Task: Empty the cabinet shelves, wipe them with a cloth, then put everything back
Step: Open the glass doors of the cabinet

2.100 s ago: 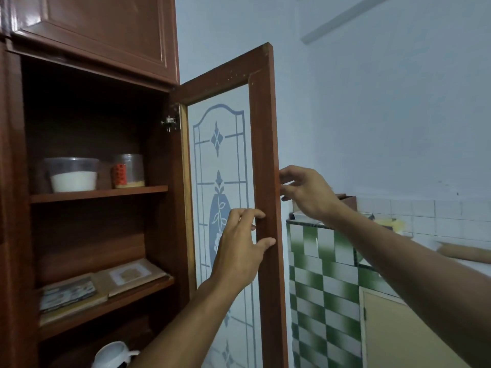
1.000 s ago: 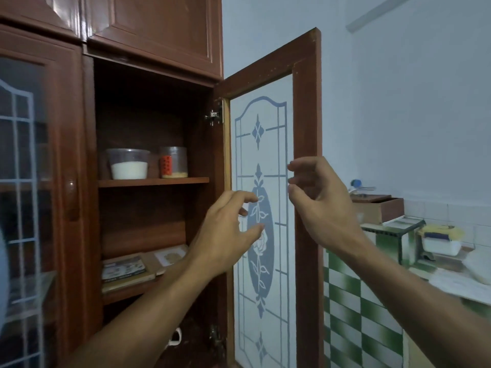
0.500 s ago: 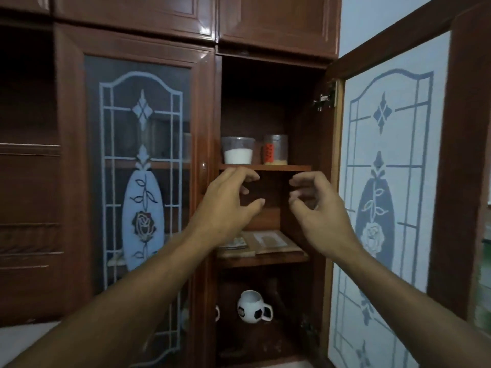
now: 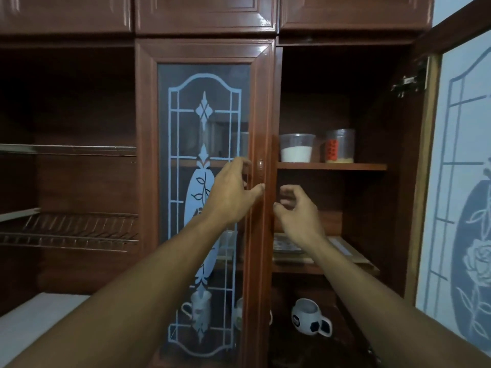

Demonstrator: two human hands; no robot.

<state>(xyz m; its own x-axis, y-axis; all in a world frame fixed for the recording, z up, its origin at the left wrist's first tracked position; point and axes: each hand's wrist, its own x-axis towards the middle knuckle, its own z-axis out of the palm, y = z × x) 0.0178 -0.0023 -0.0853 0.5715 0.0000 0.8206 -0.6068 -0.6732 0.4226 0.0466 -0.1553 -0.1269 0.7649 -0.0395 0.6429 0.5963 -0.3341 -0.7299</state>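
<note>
While both hands hang loosely curled and empty at mid-frame, your left hand by the closed brown glass-paned door and your right hand before the open bay, plan the lift. The clear plastic tub of white powder on the brown wooden shelf, right of centre, looks light but squashy: hold it low around its wall. The black-and-white ceramic football mug, lower right, is probably breakable; take its handle.

A pale blue wall is seen at the upper right, beside a glossy red-brown wooden cabinet by which most of the view is filled. An open bay at the left is fitted with a metal dish rack, and a white surface is seen below it. The whole is dimly lit.
</note>
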